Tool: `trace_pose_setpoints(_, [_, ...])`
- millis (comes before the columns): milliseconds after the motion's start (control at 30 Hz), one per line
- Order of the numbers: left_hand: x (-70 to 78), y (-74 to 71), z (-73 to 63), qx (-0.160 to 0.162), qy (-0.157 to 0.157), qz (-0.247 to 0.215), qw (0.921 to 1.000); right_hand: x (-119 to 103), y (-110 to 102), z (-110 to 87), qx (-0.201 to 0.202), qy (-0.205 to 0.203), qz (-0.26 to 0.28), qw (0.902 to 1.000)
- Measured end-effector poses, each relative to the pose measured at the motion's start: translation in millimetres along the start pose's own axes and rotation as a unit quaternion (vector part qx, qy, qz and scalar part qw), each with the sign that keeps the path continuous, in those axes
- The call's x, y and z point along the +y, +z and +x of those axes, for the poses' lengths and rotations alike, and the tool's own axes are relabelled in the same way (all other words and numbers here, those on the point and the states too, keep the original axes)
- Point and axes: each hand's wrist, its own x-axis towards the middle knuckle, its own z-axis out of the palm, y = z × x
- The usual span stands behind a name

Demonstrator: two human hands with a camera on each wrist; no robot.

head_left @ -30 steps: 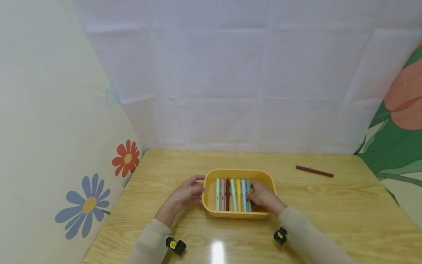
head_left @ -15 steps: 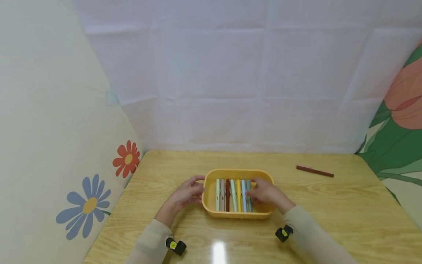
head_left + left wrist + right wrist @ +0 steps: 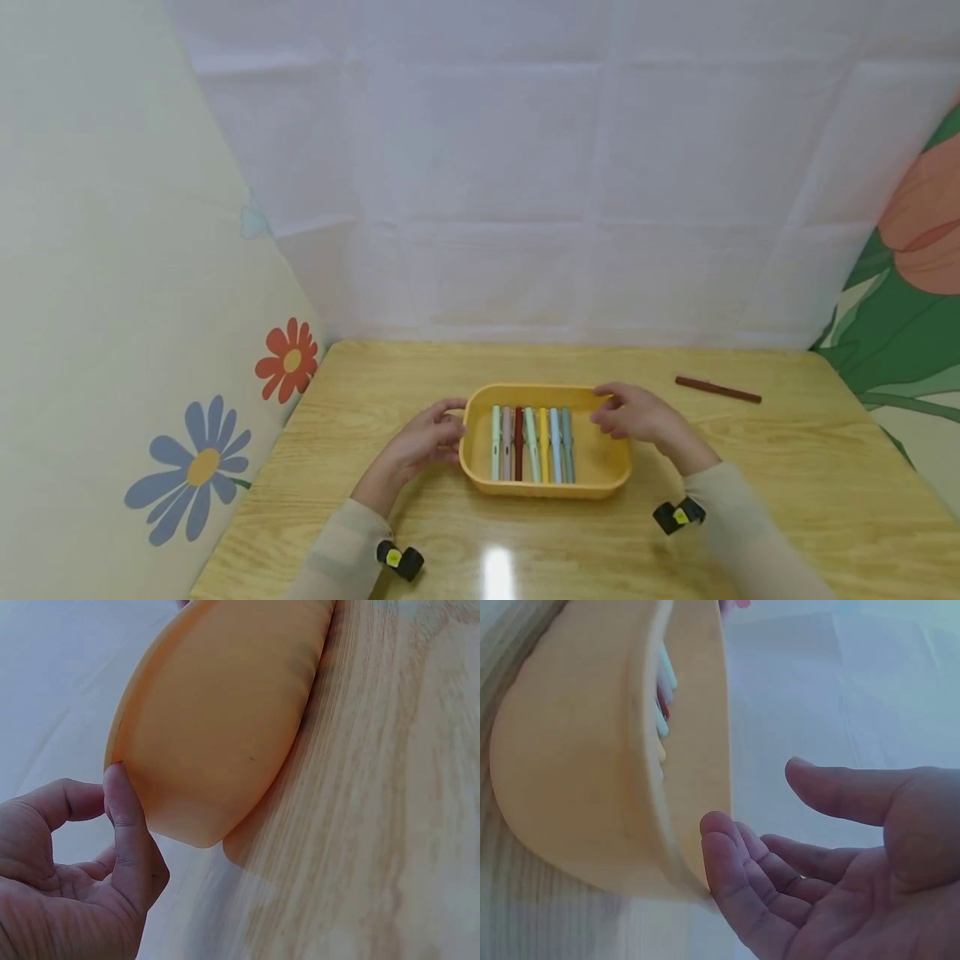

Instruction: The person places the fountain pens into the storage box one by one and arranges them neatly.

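A yellow plastic basket point(image 3: 602, 475) stands on the table, with several capped pens point(image 3: 544, 446) laid side by side inside. They are pale green, mauve, dark red, yellow, light blue and grey-blue; the grey-blue pen point(image 3: 567, 446) lies rightmost. At the basket's left end, my left hand point(image 3: 420, 440) pinches the rim between thumb and finger. My right hand point(image 3: 637, 415) hovers at the far right corner, fingers loosely bent over the rim and the thumb apart. It holds nothing; whether its fingertips touch the rim I cannot tell.
One dark red pen point(image 3: 717, 389) lies loose on the wooden table point(image 3: 750, 475), right of and behind the basket. A white cloth point(image 3: 480, 183) hangs behind the table. Flower-printed panels point(image 3: 202, 467) flank both sides.
My right hand has left the grey-blue pen and moved right and back to the basket's far right corner. The left hand, the basket and the loose pen keep their places.
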Motion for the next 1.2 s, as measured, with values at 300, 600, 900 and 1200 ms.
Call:
trace_pose_setpoints(300, [-0.4, -0.7, 0.9, 0.002, 0.001, -0.003, 1.0000, 13.5, -33.7, -6.0, 0.007, -0.030, -0.023, 0.9993])
trace_pose_setpoints(600, [-2.2, -0.9, -0.1, -0.001, 0.001, -0.005, 1.0000, 25.3, -62.1, -11.5, 0.016, -0.010, -0.044, 0.9989])
trace_pose_setpoints(900, [-3.0, 0.0, -0.3, -0.002, 0.001, -0.005, 1.0000, 46.2, -85.1, -14.0, 0.013, -0.001, -0.056, 0.9983])
trace_pose_setpoints(1200, [-2.8, -0.3, 0.7, -0.001, 0.001, -0.007, 1.0000, 64.1, -108.0, -13.0, 0.031, 0.009, -0.070, 0.9970])
